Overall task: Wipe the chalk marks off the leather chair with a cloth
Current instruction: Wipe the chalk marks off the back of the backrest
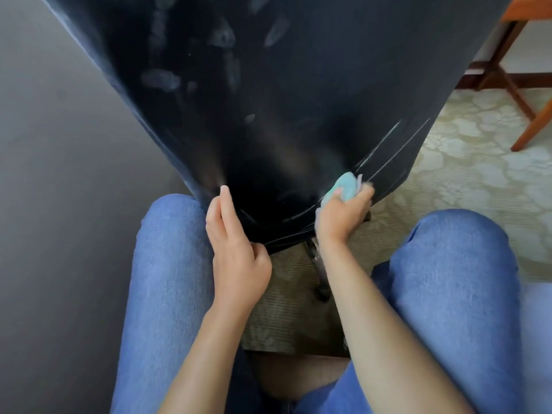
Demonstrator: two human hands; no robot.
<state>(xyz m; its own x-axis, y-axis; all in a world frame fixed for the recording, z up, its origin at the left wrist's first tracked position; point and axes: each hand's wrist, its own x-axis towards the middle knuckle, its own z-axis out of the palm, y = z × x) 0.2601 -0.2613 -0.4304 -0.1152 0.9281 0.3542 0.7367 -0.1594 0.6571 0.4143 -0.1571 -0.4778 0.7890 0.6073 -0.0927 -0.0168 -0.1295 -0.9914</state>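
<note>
Far left of the frame, a plain grey wall (59, 174) runs down the side. Just right of it, the left knee in blue denim jeans (167, 264) rises from the bottom edge. Now the left hand (236, 252) at centre: fingers straight and laid flat along the lower left edge of the black glossy leather chair (298, 85), thumb tucked at the bottom hem, bracing the panel rather than clenching anything. The chair fills the upper middle of the frame, narrowing toward the hands. Smudgy pale chalk marks (161, 79) dot its upper left area, and thin white chalk lines (379, 144) streak its lower right edge. Below the chair, between the knees, a dark metal chair leg (318, 270) stands on the patterned beige floral carpet (463, 150). Right of centre, the right hand (343, 213) has its grip curled round a bunched light turquoise cloth (345, 185), pressing it on the leather at the lower end of those white lines; this hand is motion-blurred. The right knee follows, lower right. In the upper right corner stand reddish-brown wooden furniture legs (507, 70).
</note>
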